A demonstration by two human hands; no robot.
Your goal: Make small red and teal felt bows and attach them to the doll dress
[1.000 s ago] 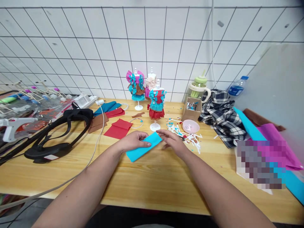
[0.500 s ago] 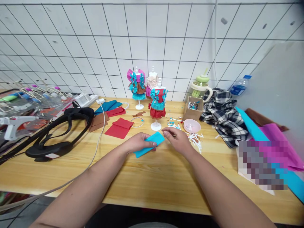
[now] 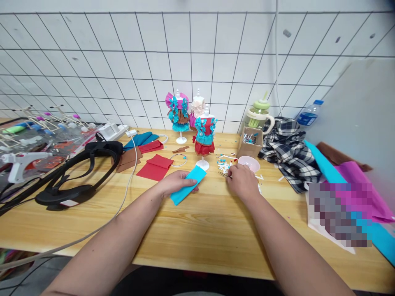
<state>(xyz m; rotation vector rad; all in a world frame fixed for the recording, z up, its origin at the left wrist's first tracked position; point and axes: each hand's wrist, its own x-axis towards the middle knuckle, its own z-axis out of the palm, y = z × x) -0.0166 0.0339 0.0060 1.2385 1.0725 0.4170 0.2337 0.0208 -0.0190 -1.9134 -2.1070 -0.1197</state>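
Between the thumb and fingers of my left hand (image 3: 178, 183) is a folded strip of turquoise paper (image 3: 189, 187), tilted up to the right. My right hand (image 3: 243, 181) is closed around a small metal tool (image 3: 224, 174), whose thin tip points left; the rest of it is hidden by the fingers. Beside that tip are white and blue scraps (image 3: 225, 165), and a pink dish (image 3: 249, 163) is just behind my right hand. A small dress form (image 3: 205, 137) in red and turquoise paper stands behind the turquoise strip.
Two more dress forms (image 3: 179, 113) stand by the wall. Red paper (image 3: 156, 167), brown paper (image 3: 128, 159), a black headset (image 3: 78, 193) and a white glue gun (image 3: 23, 164) are at left. A cardboard box (image 3: 250, 144), checked cloth (image 3: 286, 148) and bottle (image 3: 310, 113) are at right.
My right hand has moved right, away from the turquoise paper, toward the scraps, and the metal tool now shows in it. My left hand has shifted slightly left with the paper.
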